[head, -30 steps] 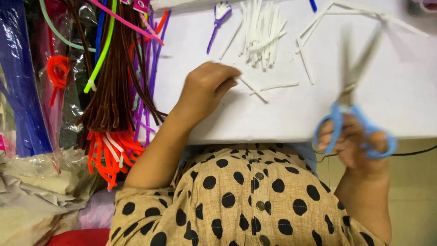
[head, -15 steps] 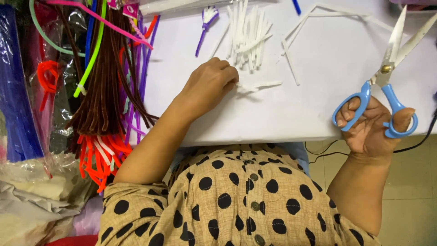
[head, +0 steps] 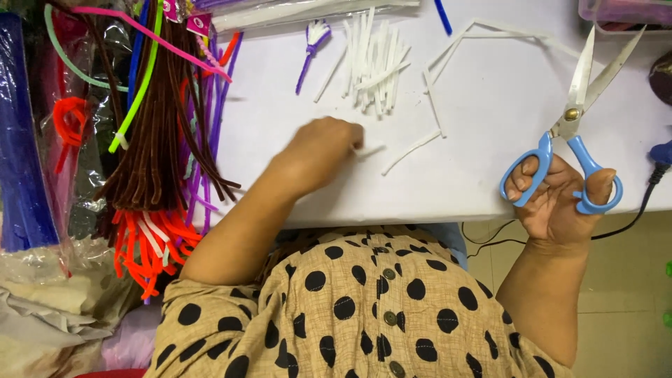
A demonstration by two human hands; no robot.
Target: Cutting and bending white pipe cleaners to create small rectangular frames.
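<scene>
The white table (head: pixel 490 140) filled most of the view, its near edge running across just above the person's spotted top. Out at nine o'clock a big brown bundle of pipe cleaners (head: pixel 150 140) hung over the table's side, with orange ones (head: pixel 143 248) below it and green, pink and purple stems fanned through it, all parked clear of the working patch, likely as stock within an arm's sweep. At twelve o'clock sat the pile of cut white pieces (head: pixel 374 66), stacked roughly parallel, a purple-stemmed tuft (head: pixel 311 45) just beside it at eleven. At three o'clock the right hand (head: pixel 560 203) was closed through the blue loops of the scissors (head: pixel 570 129), blades parted and tipped up and away from the body, seemingly held off the surface so the other hand had room. Dead centre, the left hand (head: pixel 322 150) was curled knuckles-up, fingertips pinching the end of a short white piece (head: pixel 369 149) lying flat on the table; motion blur hid the exact grip. A loose white strip (head: pixel 411 152) lay just beyond at two o'clock of that hand.
</scene>
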